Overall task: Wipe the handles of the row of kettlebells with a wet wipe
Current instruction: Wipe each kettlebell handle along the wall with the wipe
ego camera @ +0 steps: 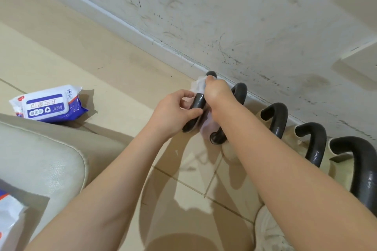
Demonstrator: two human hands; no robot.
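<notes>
- Nearest, at the lower left corner, part of a white, blue and red wipe packet lies on a pale cushioned seat.
- Five black, glossy, arched kettlebell handles show in a row along the scuffed wall, on the beige tiled floor: the nearest handle at the right edge, then a second handle, a third handle, a fourth handle, and the farthest handle.
- The left hand is closed on the farthest handle, thumb and fingers pinching its near side.
- The right hand is closed around a white wet wipe, pressing it against the top of that same handle; more of the wipe hangs below the hand.
- Farther left on the floor lies a second wipe pack, blue and white with a white cross mark; its printed characters appear upside down and are not legible to me.
</notes>
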